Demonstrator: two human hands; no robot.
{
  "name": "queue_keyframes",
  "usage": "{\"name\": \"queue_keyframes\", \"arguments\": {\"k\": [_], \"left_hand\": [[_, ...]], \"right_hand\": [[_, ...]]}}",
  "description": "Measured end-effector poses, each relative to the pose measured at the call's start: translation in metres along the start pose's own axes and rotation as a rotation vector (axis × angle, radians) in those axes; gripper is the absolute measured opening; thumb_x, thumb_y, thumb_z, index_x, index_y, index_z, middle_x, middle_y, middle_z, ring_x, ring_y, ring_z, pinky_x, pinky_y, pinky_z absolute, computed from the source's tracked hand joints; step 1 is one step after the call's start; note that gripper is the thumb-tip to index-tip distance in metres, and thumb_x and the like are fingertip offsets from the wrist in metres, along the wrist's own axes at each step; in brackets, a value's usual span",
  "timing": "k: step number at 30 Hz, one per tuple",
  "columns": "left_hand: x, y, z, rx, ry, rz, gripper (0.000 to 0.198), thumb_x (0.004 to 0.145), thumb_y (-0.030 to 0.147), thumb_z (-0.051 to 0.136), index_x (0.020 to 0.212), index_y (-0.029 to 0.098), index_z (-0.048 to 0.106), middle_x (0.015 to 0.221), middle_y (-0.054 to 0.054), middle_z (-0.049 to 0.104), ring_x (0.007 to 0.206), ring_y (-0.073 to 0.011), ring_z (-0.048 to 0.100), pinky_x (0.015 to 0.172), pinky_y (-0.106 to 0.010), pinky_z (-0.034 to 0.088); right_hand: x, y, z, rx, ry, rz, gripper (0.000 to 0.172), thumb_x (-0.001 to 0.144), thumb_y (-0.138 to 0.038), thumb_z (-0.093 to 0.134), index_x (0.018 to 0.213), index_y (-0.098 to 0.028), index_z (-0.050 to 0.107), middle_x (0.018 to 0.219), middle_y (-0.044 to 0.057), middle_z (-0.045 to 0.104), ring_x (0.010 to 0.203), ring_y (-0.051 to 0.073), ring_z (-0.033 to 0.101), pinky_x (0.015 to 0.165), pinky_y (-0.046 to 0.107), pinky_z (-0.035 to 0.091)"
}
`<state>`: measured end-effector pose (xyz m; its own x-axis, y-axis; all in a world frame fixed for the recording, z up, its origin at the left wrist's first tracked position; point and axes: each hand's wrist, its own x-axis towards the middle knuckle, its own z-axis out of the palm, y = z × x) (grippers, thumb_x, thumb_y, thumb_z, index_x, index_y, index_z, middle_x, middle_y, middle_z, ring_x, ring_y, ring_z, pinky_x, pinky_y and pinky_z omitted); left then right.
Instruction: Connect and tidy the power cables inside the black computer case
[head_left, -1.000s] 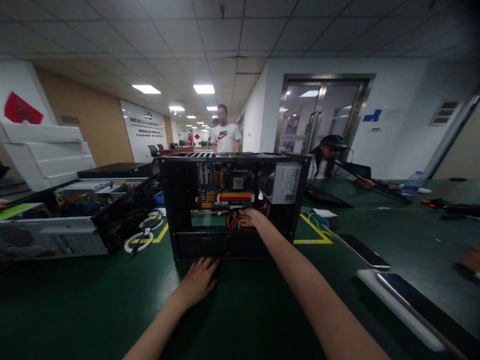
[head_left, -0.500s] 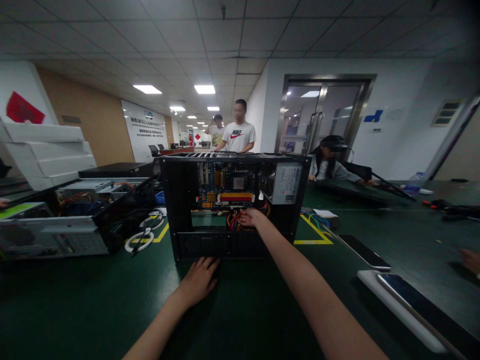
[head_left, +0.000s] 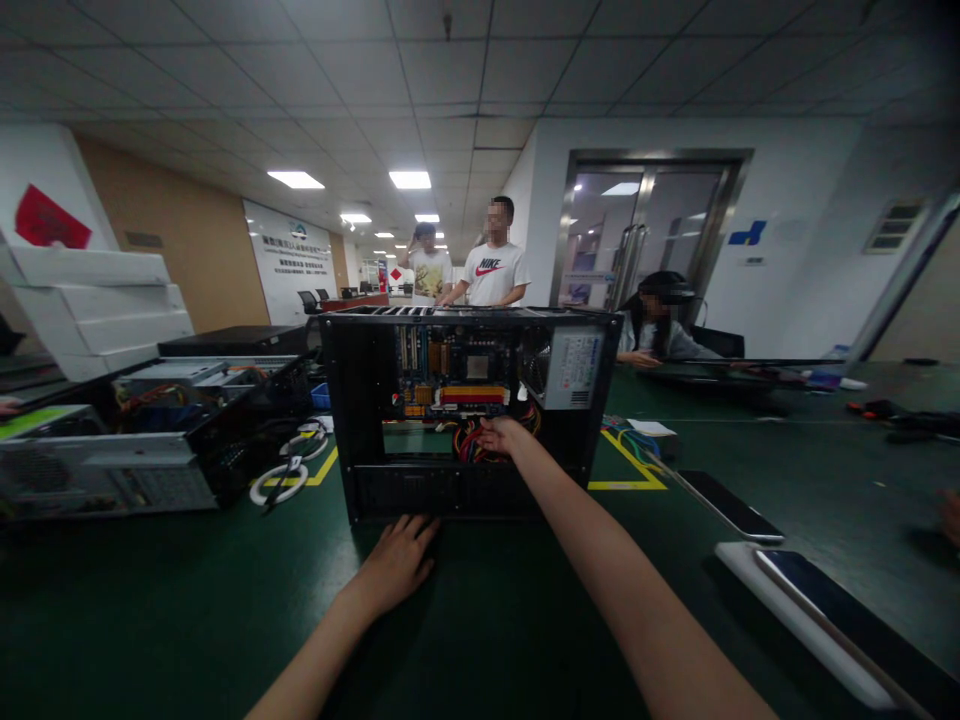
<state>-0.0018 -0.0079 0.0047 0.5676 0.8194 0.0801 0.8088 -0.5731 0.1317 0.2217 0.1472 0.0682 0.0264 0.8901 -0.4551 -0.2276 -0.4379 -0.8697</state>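
Note:
A black computer case (head_left: 405,490) stands upright on the green table, its open side facing me. Inside it are a motherboard (head_left: 420,365) with a red and yellow memory slot area and a silver power supply (head_left: 574,368) at the upper right. My right hand (head_left: 501,437) reaches into the lower opening, its fingers closed on a bundle of coloured power cables (head_left: 469,443). Part of the bundle is hidden behind the fingers. My left hand (head_left: 401,555) lies flat on the table, fingers spread, the tips at the case's bottom front edge.
Left stands another opened computer case (head_left: 150,470), beside coiled white cables (head_left: 281,480). Right are thin cables (head_left: 637,445), a dark phone-like slab (head_left: 727,503) and a white-edged device (head_left: 810,620). Across the table a person (head_left: 660,320) handles a dark flat panel (head_left: 705,385); two others stand behind.
Both my hands and the case look unmoved. The dark panel at the right has been lowered flatter by the person there. The standing people behind have shifted a little.

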Motion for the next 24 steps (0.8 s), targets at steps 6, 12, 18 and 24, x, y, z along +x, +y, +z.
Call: {"name": "queue_keyframes", "arguments": {"k": [6,12,18,24], "left_hand": [[-0.0005,0.0016,-0.0015,-0.005,0.002,0.011,0.051,0.076,0.026,0.042,0.126,0.024,0.031,0.127,-0.005,0.038,0.116,-0.0227,0.033,0.095,-0.038,0.028],[0.0001,0.0013,-0.0015,-0.007,0.004,0.006,0.052,0.076,0.025,0.042,0.127,0.025,0.030,0.128,-0.005,0.037,0.117,-0.0233,0.032,0.095,-0.040,0.028],[0.0003,0.0005,0.0005,0.009,0.009,0.018,0.051,0.077,0.026,0.042,0.127,0.024,0.031,0.126,-0.006,0.038,0.115,-0.0237,0.034,0.094,-0.039,0.029],[0.0010,-0.0016,0.0048,0.012,0.013,0.014,0.052,0.076,0.026,0.043,0.127,0.024,0.030,0.126,-0.005,0.039,0.114,-0.0236,0.034,0.094,-0.039,0.030]], "right_hand": [[0.0000,-0.0007,-0.0007,0.010,-0.012,0.018,0.009,0.085,-0.014,0.036,0.081,-0.014,0.044,0.068,0.002,0.052,0.051,0.007,0.053,0.054,0.021,0.048],[-0.0023,-0.0010,0.0028,0.051,0.038,-0.011,0.004,0.084,-0.012,0.040,0.083,-0.015,0.043,0.063,0.000,0.048,0.049,0.007,0.051,0.050,0.020,0.049],[-0.0017,-0.0009,0.0031,0.045,0.025,-0.020,0.007,0.084,-0.011,0.039,0.080,-0.015,0.043,0.062,-0.001,0.047,0.048,0.006,0.050,0.048,0.019,0.048],[0.0012,-0.0001,0.0031,0.042,0.044,-0.059,0.007,0.082,-0.009,0.044,0.081,-0.015,0.042,0.056,-0.003,0.047,0.043,0.006,0.049,0.046,0.019,0.047]]}}
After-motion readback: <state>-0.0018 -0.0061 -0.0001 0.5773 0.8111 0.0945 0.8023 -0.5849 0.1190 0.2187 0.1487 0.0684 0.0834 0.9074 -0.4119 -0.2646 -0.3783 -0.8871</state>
